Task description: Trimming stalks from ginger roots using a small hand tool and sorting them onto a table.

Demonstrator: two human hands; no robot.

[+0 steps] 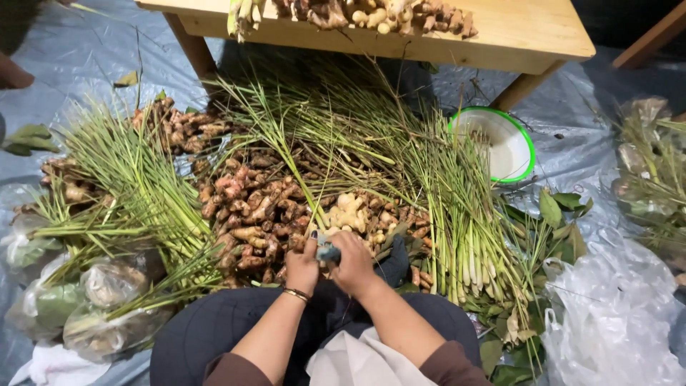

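Hands meet before the ginger pile: our left hand and right hand both grip one small grey-blue object; loose lemongrass flanks the pile, unsorted.

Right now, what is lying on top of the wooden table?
On the wooden table: a row of ginger roots and some lemongrass stalk ends at the left. The table's far part is out of frame.

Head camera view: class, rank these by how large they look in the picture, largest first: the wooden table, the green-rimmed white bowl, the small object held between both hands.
1. Wooden table, partly cut off at the frame's top edge.
2. Green-rimmed white bowl.
3. Small object, pinched between left hand and right hand.

The gaps are clear despite differing distance.
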